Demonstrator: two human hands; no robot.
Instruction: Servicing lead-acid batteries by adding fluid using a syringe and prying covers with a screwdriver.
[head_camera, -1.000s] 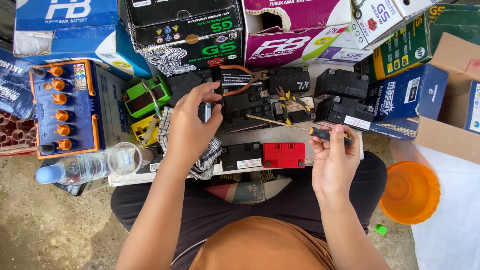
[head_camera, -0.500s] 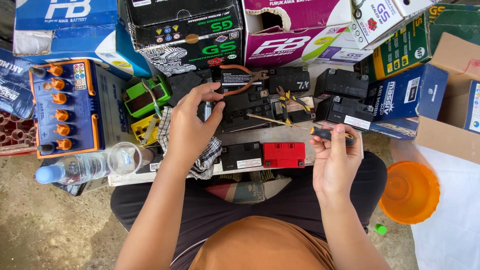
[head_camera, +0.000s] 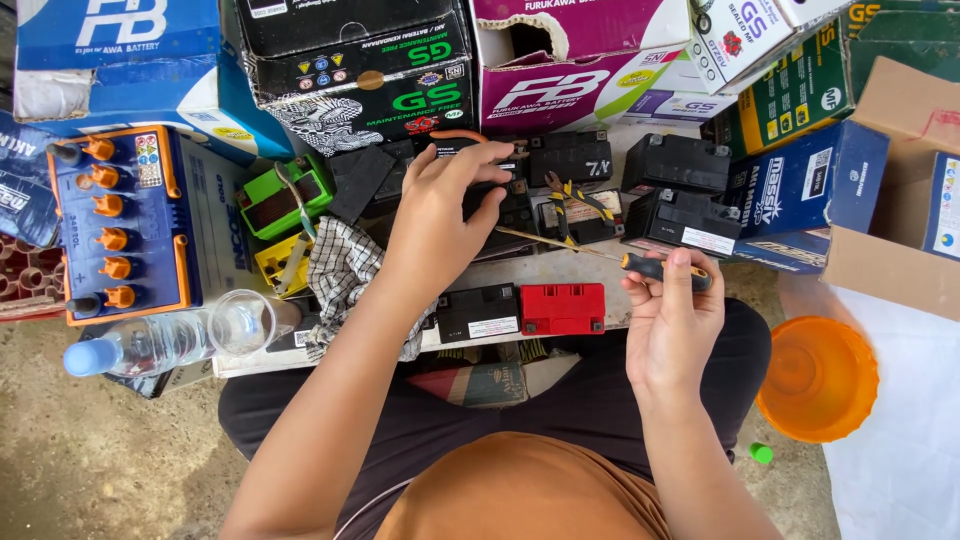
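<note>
The person sits cross-legged behind a low white board (head_camera: 590, 262) crowded with small batteries. The left hand (head_camera: 440, 215) reaches forward over the board and rests on a black battery (head_camera: 510, 205) near its middle, fingers curled along the battery's top edge and thumb against its near side, gripping it. The right hand (head_camera: 672, 320) stays at the board's near right edge, pinching the black-and-orange handle of a screwdriver (head_camera: 610, 257); the thin shaft runs across the board toward the held battery, its tip lying just beside it.

Just right of that battery on the board lie pliers (head_camera: 572, 195) with yellow-and-black handles. At the board's near edge sit a red battery (head_camera: 562, 308) and a small black one touching it on the left. A checked cloth (head_camera: 345, 270) hangs over the board's left part, under the left forearm. Left of the board stand a big blue-and-white battery (head_camera: 115, 230) with orange caps, and near it a clear plastic bottle (head_camera: 150, 345) lying on its side. Cardboard boxes (head_camera: 360, 60) line the board's far side. An orange bowl (head_camera: 818, 378) sits on the ground well to the board's right.
</note>
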